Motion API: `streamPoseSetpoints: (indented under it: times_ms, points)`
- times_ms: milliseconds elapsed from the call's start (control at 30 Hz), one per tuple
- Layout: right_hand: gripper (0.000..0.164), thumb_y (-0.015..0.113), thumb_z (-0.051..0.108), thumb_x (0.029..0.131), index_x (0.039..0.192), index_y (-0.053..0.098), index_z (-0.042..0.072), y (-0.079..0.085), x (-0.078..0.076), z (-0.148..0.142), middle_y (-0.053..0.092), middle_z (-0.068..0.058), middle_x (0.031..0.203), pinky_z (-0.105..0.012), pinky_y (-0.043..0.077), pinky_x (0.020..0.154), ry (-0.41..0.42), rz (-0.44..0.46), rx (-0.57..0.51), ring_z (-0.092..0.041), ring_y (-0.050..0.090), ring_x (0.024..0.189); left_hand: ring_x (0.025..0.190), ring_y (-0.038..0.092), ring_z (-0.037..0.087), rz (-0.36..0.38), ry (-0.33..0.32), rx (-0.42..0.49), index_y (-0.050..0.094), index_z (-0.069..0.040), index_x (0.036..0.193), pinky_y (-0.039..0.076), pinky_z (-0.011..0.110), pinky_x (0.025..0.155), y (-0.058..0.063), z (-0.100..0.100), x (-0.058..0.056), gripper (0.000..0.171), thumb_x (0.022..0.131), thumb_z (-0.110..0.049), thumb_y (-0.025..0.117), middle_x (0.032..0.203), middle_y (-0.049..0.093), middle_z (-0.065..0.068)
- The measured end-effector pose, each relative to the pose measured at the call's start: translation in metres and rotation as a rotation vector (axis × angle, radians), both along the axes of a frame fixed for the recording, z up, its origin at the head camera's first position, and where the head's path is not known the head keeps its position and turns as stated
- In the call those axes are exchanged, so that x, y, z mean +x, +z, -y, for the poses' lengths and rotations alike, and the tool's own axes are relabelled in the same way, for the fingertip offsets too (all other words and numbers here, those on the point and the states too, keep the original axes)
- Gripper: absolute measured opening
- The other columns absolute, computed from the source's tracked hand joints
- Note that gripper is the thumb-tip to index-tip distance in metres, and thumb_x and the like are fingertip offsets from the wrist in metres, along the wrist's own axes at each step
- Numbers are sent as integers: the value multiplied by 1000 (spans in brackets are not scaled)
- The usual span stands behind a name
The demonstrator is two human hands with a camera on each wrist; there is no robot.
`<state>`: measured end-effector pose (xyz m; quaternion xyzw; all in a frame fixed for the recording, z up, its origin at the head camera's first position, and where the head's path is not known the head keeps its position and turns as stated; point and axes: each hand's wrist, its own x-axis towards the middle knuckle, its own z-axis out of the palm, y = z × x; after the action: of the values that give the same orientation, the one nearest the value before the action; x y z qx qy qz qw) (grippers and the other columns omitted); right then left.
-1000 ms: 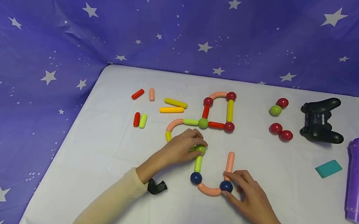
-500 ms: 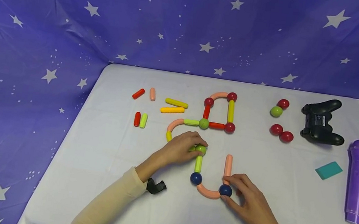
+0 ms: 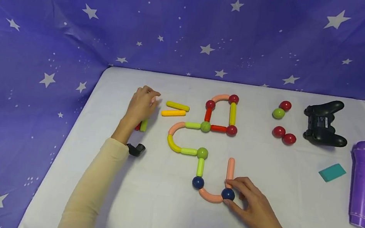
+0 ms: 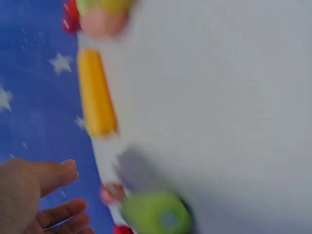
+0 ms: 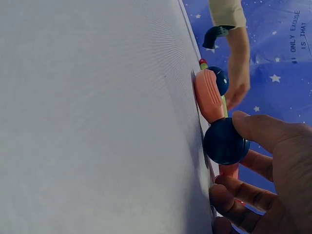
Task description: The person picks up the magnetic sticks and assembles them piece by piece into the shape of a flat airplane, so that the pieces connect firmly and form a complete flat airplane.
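Note:
My right hand (image 3: 250, 203) pinches a dark blue ball (image 5: 226, 141) between thumb and fingers. A straight pink stick (image 3: 230, 169) and a curved pink stick (image 3: 210, 196) join this ball. The curve leads to another blue ball (image 3: 198, 182), then a light green stick (image 3: 200, 168) and a green ball (image 3: 202, 153). At the left, my left hand (image 3: 141, 104) reaches over small loose sticks, thumb and fingers apart with nothing between them. It partly covers a pale pink stick; a green stick (image 4: 156, 212) shows blurred below it in the left wrist view.
A loop of red balls (image 3: 232, 130) and sticks lies at the back middle. Two loose yellow sticks (image 3: 173, 113) lie left of it. Toward the right are loose red balls (image 3: 279, 132), a black game controller (image 3: 325, 122), a teal block (image 3: 332, 172) and a purple tube (image 3: 361, 184).
My left hand has left the green ball and moved left and back to the small loose sticks. My right hand drew the held blue ball slightly toward me, then stayed there.

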<state>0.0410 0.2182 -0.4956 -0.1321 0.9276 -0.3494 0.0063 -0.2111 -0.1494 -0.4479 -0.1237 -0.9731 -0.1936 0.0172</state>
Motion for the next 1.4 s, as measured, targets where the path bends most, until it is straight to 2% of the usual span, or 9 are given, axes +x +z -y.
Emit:
streamPoseSetpoints:
  times_ms: [100,233,533,800,900,1000,1167,1267,1400]
  points:
    - [55,88,27,73,123,65,28,0,0,1,59,13,112,-19,49,66,-6,11,3,-2,51,79,115,49,37,48,38,-35,67,-7,122,42,49,98,-9,16,-8,29,97,-19,59,126,56,19]
    - [55,88,26,72,122,65,29,-1,-1,2,58,14,112,-19,49,67,-11,7,5,-2,52,79,105,54,34,85,14,23,70,-5,112,46,48,92,-19,20,-10,23,96,-19,62,114,60,18]
    - [57,89,27,71,122,64,29,0,-1,0,58,13,112,-19,49,66,10,6,26,-2,50,79,81,52,27,12,73,12,65,-1,91,45,40,74,-26,11,-16,15,91,-15,69,87,56,13]
    - [59,85,34,75,129,62,30,2,-6,1,54,9,112,-20,45,66,36,-23,67,-4,49,81,87,60,30,-103,84,198,62,4,119,50,42,79,-12,-4,-6,31,91,-7,65,100,65,19]
    - [56,84,36,75,127,64,29,2,-8,1,55,9,112,-21,46,68,25,-20,91,-5,50,83,90,63,28,-110,-66,309,64,1,123,53,40,81,4,-33,13,33,92,-11,67,104,68,17]
    - [55,86,34,74,124,65,28,2,-8,0,55,9,111,-23,48,70,8,-23,103,-5,51,84,91,64,21,11,-294,340,68,-6,121,54,36,83,15,-75,40,31,92,-18,69,104,69,10]
    - [55,87,32,73,123,66,27,1,-6,0,55,9,111,-22,49,70,4,-33,80,-4,51,83,94,59,12,205,-599,182,67,-13,124,50,24,86,6,-135,81,31,94,-20,67,110,68,1]
    - [55,87,32,73,123,65,27,0,-5,1,55,9,112,-20,49,69,13,-31,62,-3,51,82,95,57,9,242,-654,58,68,-14,124,48,21,89,-5,-150,94,30,95,-21,65,112,67,-1]
    - [56,87,33,73,124,65,27,1,-4,0,55,9,113,-20,50,68,22,-34,62,-2,51,81,96,58,10,256,-647,-12,68,-14,122,48,23,90,-13,-154,100,28,95,-21,65,109,67,-2]
